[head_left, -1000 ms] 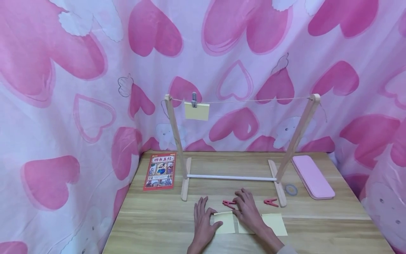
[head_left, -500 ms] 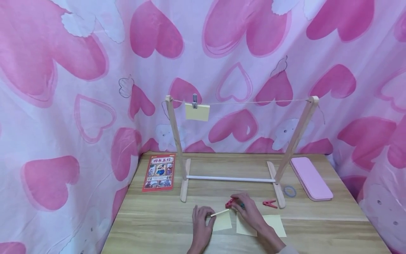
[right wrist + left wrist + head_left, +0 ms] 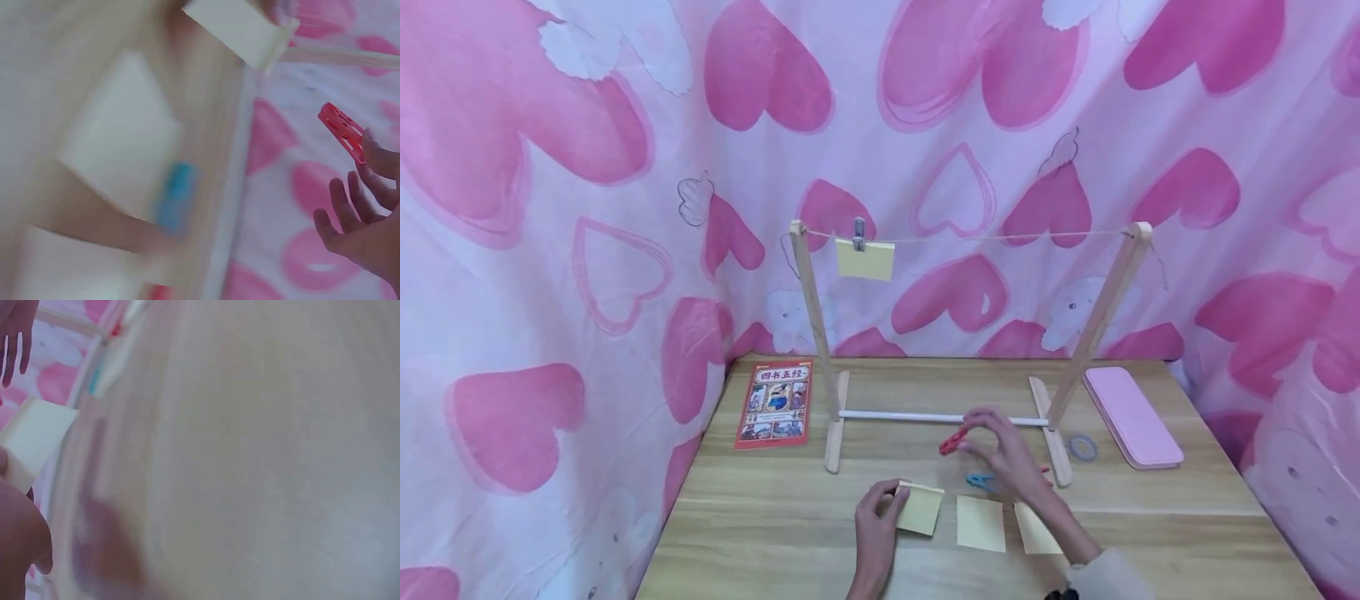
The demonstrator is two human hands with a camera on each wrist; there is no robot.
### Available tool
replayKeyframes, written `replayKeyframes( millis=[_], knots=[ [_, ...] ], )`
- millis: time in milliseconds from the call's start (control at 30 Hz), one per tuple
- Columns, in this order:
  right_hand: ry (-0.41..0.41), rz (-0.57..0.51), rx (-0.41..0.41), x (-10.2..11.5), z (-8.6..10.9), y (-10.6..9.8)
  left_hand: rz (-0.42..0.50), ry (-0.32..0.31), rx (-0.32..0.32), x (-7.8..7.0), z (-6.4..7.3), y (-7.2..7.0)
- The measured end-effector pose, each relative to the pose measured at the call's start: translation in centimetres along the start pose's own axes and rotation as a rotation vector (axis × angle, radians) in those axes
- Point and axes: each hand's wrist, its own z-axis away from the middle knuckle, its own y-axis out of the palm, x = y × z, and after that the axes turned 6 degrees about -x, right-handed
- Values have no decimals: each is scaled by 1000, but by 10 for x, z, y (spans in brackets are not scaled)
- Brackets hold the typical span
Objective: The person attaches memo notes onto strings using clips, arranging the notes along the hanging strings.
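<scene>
My left hand pinches a pale yellow sticky note with a folded top edge, tilted up over the table. In the left wrist view the same note stands out from thumb and fingers. My right hand holds a red clothespin between thumb and index finger, the other fingers spread, as the right wrist view of the clothespin shows. Below it lie a blue clothespin and two more sticky notes, one in the middle and one partly behind my right forearm.
A wooden stand carries a string, where a grey clothespin holds a sticky note. A white rod joins its feet. A red booklet, grey ring and pink case flank it. Another red clothespin is mostly hidden.
My left hand has lifted the left sticky note off the table. My right hand has picked up the red clothespin and moved it up and away from me, uncovering the blue clothespin.
</scene>
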Motion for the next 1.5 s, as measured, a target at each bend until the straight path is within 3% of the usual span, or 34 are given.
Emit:
replayKeyframes(
  millis=[200,300,400,533,633,767,900,1100,1500],
  knots=[
    [-190,-38,-4,49,-58,-49,84,-189,7,-58,-22,9],
    [-256,-38,28,77,-85,-71,175,-225,32,-85,-38,12],
    [-246,-46,86,108,-109,-91,245,-192,65,-115,-57,15],
    [-265,-32,131,146,-142,-113,297,-78,87,-160,-88,21],
    [-338,-11,120,166,-168,-122,322,-18,93,-194,-111,25],
    [-376,22,91,181,-195,-128,331,2,69,-229,-136,30],
    [-328,65,92,189,-215,-133,369,6,30,-250,-151,34],
    [-272,110,105,201,-240,-141,437,-1,47,-269,-162,40],
    [-284,270,150,218,-284,-129,525,-40,-16,-288,-177,55]
  ],
)
